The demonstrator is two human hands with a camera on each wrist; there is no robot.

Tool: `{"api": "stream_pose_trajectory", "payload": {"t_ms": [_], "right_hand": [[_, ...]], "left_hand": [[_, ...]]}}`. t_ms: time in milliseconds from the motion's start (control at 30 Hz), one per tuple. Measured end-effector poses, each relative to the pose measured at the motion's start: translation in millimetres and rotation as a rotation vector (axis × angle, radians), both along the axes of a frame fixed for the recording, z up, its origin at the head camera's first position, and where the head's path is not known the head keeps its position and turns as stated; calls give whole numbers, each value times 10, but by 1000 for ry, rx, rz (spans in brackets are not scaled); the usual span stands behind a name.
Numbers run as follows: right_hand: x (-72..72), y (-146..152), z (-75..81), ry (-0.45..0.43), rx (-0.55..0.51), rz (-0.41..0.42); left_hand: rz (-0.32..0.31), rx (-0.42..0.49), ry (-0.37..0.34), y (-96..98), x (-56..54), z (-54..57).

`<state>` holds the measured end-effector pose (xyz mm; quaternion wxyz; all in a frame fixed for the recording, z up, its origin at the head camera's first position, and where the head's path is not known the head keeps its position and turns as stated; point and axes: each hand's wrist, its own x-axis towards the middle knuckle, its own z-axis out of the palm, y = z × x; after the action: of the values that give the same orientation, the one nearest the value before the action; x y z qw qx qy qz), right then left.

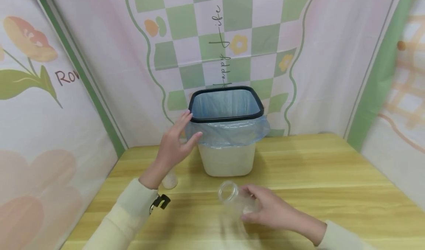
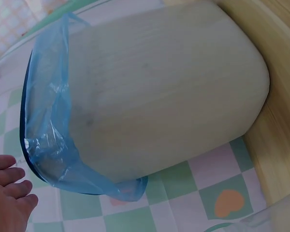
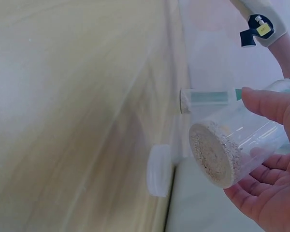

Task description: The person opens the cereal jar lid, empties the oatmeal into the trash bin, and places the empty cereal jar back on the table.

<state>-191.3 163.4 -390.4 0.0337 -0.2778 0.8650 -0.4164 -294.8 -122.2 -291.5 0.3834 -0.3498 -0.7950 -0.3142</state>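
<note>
My right hand (image 1: 265, 207) grips a clear jar (image 3: 253, 145) around its side. In the right wrist view a layer of pale, grainy bits lies at the jar's bottom, and in the head view its round mouth shows uncovered. My left hand (image 1: 174, 143) is beside the left corner of a white bin (image 1: 227, 159), thumb apart from the fingers. A blue plastic bag (image 2: 50, 121) lines the bin and folds over its black rim (image 1: 225, 119). From the left wrist view, the left fingertips (image 2: 14, 176) are just beyond the rim, holding nothing.
A white lid (image 3: 158, 170) sits on the wooden table (image 1: 305, 169). Beyond the held jar stands a narrower clear container (image 3: 208, 100) with pale bits at its base, partly behind my left wrist in the head view. Patterned cloth (image 1: 212, 28) hangs behind and on both sides.
</note>
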Motion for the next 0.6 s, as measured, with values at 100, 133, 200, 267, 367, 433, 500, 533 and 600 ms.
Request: {"api": "stream_pose_trajectory", "payload": {"t_ms": [100,133,200,267,367,433,500,533,600], "right_hand": [[5,26,43,35,4,-12],[7,36,58,51,7,-16],[7,52,85,82,6,-22],[7,68,112,111,7,-29],[9,94,158,148,10,-46],[10,112,189,173,19,-55],[13,131,220,191,24,-62],[12,140,235,200,24,-63],[13,158,259,215,19,-60]], "left_hand": [[12,-11,-19,4,-69,39],[17,-16,-25,7,-92,51],[25,-34,-33,10,-140,77],[35,-57,-39,13,-181,104],[43,-90,-47,15,-237,141],[45,-109,-56,18,-267,166],[44,-126,-69,18,-298,185],[45,-134,-78,17,-311,193],[44,-146,-97,17,-331,208]]}}
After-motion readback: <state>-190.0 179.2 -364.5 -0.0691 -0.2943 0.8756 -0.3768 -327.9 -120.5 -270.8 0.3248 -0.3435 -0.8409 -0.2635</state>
